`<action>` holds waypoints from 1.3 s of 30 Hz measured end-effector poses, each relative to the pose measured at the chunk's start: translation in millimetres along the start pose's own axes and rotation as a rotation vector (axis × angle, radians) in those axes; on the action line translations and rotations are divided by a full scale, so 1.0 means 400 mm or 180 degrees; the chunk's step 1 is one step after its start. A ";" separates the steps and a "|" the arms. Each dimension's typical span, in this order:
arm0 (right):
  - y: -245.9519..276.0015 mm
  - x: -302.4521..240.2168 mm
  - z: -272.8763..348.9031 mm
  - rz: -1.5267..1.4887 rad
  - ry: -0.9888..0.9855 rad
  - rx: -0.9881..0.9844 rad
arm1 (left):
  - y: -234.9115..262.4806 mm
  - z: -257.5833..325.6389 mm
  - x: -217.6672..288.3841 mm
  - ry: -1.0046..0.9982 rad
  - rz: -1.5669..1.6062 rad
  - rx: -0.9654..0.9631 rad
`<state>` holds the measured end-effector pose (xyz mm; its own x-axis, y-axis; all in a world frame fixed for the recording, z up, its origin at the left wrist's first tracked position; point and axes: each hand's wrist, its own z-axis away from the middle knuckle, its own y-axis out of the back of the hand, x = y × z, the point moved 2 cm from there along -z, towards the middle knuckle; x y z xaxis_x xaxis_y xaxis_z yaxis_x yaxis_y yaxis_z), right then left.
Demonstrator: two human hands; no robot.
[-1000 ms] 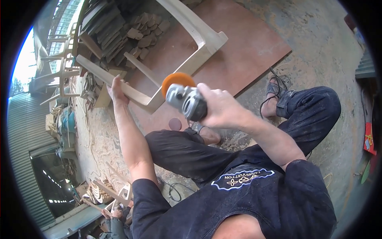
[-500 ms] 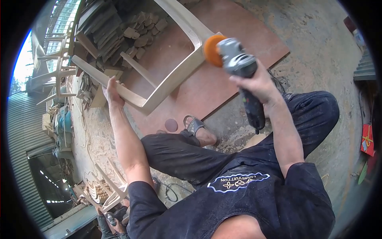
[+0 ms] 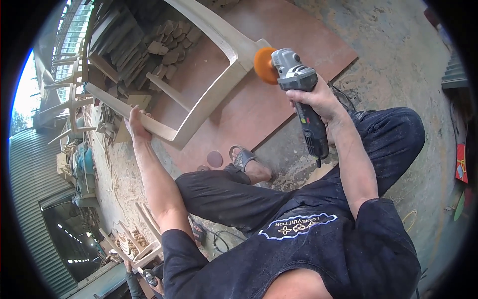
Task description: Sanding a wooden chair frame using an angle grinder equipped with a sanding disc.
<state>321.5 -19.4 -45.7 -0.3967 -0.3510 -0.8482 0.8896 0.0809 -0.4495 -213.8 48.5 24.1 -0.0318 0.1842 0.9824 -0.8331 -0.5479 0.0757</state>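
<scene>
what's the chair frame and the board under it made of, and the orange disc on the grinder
Chair frame: pale bare wood, apparently unfinished, matte. Board: reddish-brown flat sheet, probably plywood or hardboard. Orange disc: looks like a sanding pad, material unclear. Grinder: grey metal head, black plastic handle.

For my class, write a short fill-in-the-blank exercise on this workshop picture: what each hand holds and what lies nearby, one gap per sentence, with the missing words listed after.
1. The right hand grips a grey power sander whose disc is ____ in colour.
2. The left hand holds a pale ____ chair frame.
3. The chair frame rests on a flat reddish-brown ____.
4. The foot near the small round disc wears a ____.

Missing words: orange; wooden; board; sandal
</scene>
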 end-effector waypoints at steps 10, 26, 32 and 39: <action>-0.164 -0.006 0.069 0.1727 0.0462 -0.0725 | 0.036 -0.009 0.008 0.0018 0.0127 -0.0239; -0.202 -0.056 0.062 0.2353 0.0220 -0.0797 | 0.033 -0.009 0.003 -0.0023 0.0045 -0.0091; -0.038 -0.038 -0.018 0.1016 0.0463 0.0021 | 0.011 -0.002 0.004 0.0007 0.0150 -0.0182; -0.083 -0.020 -0.008 0.1129 0.1009 -0.0249 | 0.002 -0.003 -0.005 0.0020 0.0053 -0.0149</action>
<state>294.4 -16.3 -24.6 -0.1320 0.0116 -0.9912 0.9676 0.2184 -0.1263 -215.0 48.6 22.1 -0.0493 0.1806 0.9823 -0.8574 -0.5121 0.0512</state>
